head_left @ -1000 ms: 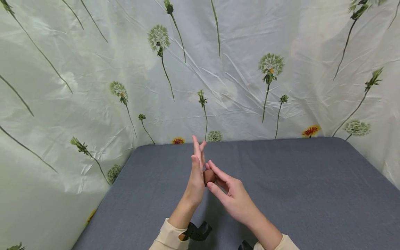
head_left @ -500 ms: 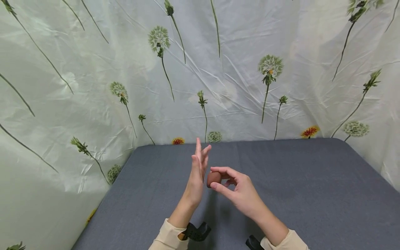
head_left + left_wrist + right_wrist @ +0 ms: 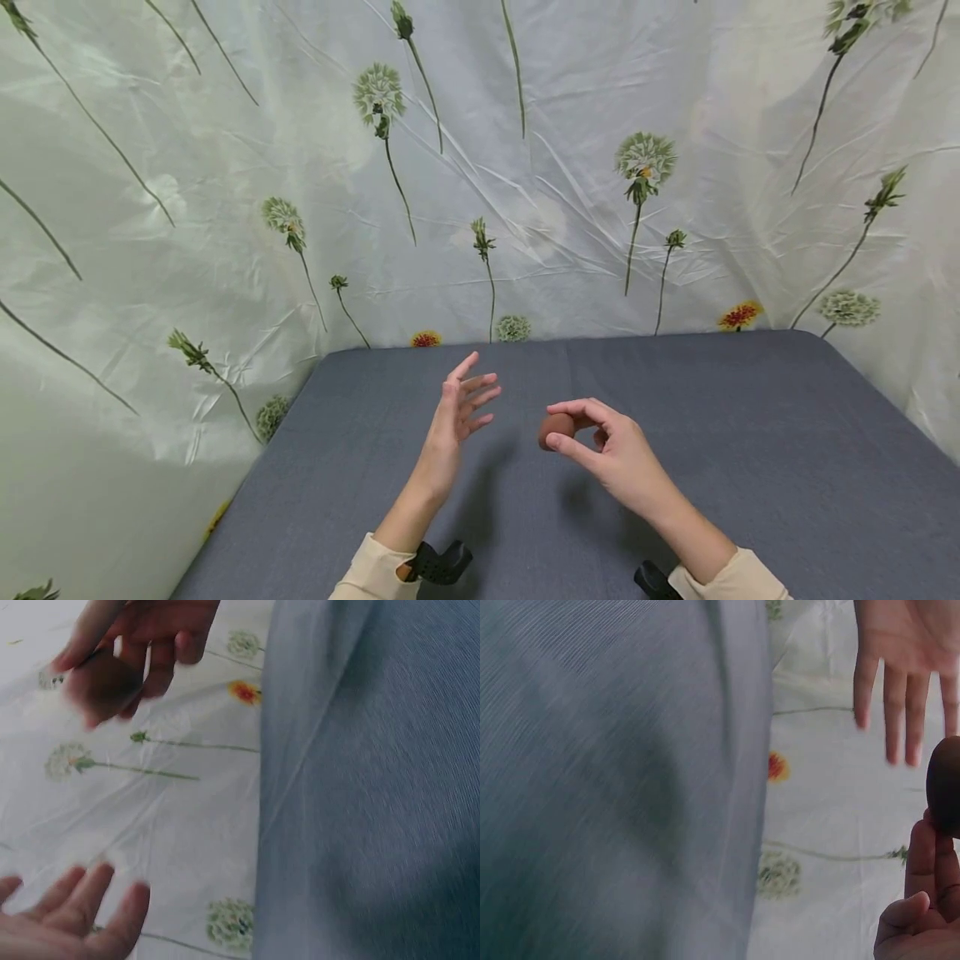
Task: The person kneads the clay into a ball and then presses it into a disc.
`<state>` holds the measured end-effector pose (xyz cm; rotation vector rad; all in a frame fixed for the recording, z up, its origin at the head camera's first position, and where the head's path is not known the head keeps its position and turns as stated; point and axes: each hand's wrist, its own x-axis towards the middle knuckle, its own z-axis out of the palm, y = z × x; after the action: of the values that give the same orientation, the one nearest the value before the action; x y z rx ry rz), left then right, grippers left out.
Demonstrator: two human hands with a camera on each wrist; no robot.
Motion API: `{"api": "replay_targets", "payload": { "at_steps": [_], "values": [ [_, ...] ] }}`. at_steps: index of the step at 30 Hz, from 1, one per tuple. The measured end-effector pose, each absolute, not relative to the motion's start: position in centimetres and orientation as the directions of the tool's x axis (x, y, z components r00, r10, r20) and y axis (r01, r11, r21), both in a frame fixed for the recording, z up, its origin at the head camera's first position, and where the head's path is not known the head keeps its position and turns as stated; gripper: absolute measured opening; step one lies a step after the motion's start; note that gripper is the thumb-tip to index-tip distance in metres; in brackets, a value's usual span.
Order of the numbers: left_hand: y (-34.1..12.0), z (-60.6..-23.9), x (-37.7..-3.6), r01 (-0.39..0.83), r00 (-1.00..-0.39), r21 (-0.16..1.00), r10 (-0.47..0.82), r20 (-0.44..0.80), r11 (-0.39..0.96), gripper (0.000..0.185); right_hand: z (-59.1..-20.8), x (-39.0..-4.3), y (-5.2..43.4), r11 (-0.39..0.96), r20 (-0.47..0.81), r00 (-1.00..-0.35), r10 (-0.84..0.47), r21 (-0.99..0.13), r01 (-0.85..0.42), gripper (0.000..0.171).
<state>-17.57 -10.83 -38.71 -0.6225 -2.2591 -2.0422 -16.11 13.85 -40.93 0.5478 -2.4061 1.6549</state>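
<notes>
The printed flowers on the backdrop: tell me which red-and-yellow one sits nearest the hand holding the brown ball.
The red-and-yellow flower at the right, printed just above the grey table's back edge; the right hand pinches the small brown ball on that side.

The small ball (image 3: 556,429) is reddish-brown. The table cover (image 3: 750,467) is plain grey-blue. The backdrop sheet (image 3: 225,208) is pale white-green w/ green dandelion print & a few red-orange flowers near the far table edge. Sleeves (image 3: 371,571) are cream.
</notes>
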Motion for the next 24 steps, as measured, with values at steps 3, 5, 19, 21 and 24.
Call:
{"api": "replay_targets", "payload": {
  "at_steps": [3, 5, 19, 21, 24],
  "values": [
    [-11.7, -38.9, -17.4, 0.291, -0.909, 0.956, 0.323, 0.265, 0.036, 0.068, -41.3, -16.0, 15.2, 0.326, 0.310, -0.926, -0.216, -0.871, -0.368, 0.026],
    [-12.2, -39.0, -17.3, 0.276, -0.900, 0.961, 0.360, 0.246, 0.034, 0.067, -41.5, -15.9, 16.1, 0.334, 0.282, -0.932, -0.229, -0.876, -0.347, 0.027],
    [-13.7, -40.2, -17.1, 0.270, -0.888, 0.941, 0.430, 0.162, 0.204, 0.050, -43.5, -15.9, 23.0, 0.509, 0.055, -0.935, -0.350, -0.827, -0.239, 0.032],
    [-13.9, -40.4, -16.9, 0.281, -0.886, 0.936, 0.431, 0.169, 0.210, 0.049, -43.9, -15.8, 23.9, 0.524, 0.033, -0.933, -0.359, -0.820, -0.231, 0.029],
    [-14.0, -40.4, -16.9, 0.275, -0.888, 0.939, 0.430, 0.166, 0.205, 0.049, -44.3, -15.7, 25.0, 0.550, 0.006, -0.933, -0.360, -0.806, -0.218, 0.028]
  ]
}}
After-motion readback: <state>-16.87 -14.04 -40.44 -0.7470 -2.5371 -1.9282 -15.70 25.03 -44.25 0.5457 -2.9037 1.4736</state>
